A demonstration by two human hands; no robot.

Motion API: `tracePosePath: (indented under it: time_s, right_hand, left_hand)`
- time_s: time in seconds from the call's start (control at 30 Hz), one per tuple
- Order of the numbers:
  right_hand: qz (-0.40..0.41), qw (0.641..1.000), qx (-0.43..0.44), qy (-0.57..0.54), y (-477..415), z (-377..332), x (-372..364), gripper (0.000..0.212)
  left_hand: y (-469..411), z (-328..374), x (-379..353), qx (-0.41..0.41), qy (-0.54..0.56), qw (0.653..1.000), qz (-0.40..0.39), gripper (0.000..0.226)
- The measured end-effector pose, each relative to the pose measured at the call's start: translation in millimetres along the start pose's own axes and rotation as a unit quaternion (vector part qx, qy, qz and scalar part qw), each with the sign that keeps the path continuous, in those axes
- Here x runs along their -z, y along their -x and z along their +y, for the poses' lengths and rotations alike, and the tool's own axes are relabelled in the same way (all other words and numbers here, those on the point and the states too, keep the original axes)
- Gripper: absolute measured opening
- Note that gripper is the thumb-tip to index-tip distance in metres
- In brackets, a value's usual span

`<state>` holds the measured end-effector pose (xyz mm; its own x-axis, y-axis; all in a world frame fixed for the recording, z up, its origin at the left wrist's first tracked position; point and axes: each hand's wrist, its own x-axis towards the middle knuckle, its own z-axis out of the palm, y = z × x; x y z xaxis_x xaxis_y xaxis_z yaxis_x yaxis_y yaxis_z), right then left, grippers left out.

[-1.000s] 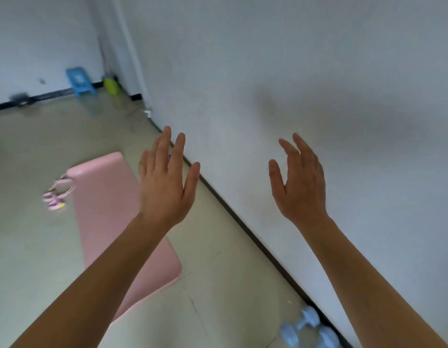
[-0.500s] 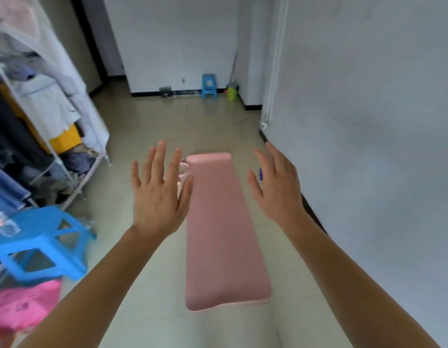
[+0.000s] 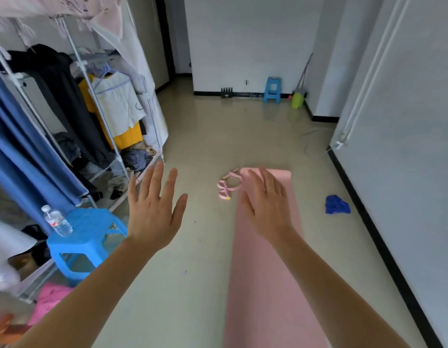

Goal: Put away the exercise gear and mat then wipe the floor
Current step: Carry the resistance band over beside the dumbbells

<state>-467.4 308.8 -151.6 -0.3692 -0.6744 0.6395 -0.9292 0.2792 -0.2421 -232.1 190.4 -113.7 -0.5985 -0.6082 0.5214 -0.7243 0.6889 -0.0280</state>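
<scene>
A pink exercise mat (image 3: 263, 285) lies unrolled on the floor, running from the bottom edge toward the middle of the room. A pink resistance band (image 3: 229, 185) lies coiled on the tiles beside the mat's far left corner. A crumpled blue cloth (image 3: 336, 204) sits on the floor near the right wall. My left hand (image 3: 153, 209) is raised in the air with its fingers spread and holds nothing. My right hand (image 3: 266, 204) hovers above the mat's far half, fingers straight, empty.
A clothes rack (image 3: 74, 116) full of hanging garments lines the left side. A blue stool (image 3: 86, 237) with a water bottle (image 3: 57, 221) stands beside it. Another blue stool (image 3: 272, 90) and a green bin (image 3: 297, 99) stand at the far wall. A white wall runs along the right.
The view has swung left from the right wall toward the room and rack. The mat now lies under my right hand. Both hands stay raised and empty.
</scene>
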Motion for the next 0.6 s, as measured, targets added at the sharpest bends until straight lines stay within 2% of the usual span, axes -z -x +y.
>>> tracePosePath:
  time_s: [0.13,0.27,0.43,0.6]
  right_hand:
    - [-0.055,0.998,-0.006,-0.002,-78.4,-0.2,-71.8,0.05]
    - [-0.064,0.998,0.015,-0.012,-149.7,-6.6,-139.2,0.052]
    - [-0.073,0.997,0.03,0.002,-238.9,3.1,-243.2,0.055]
    - [-0.109,0.993,-0.02,0.033,-338.4,19.7,-331.5,0.057]
  left_hand:
    - [-68.7,-44.5,-39.5,0.007,-0.02,1.0,-0.014,0.061]
    - [-126.6,-89.5,-88.0,0.019,-0.013,1.0,0.001,0.061]
    - [-216.5,-152.6,-183.0,0.025,0.005,0.999,-0.022,0.06]
    - [-339.0,-211.7,-271.6,-0.002,0.015,0.998,-0.067,0.061]
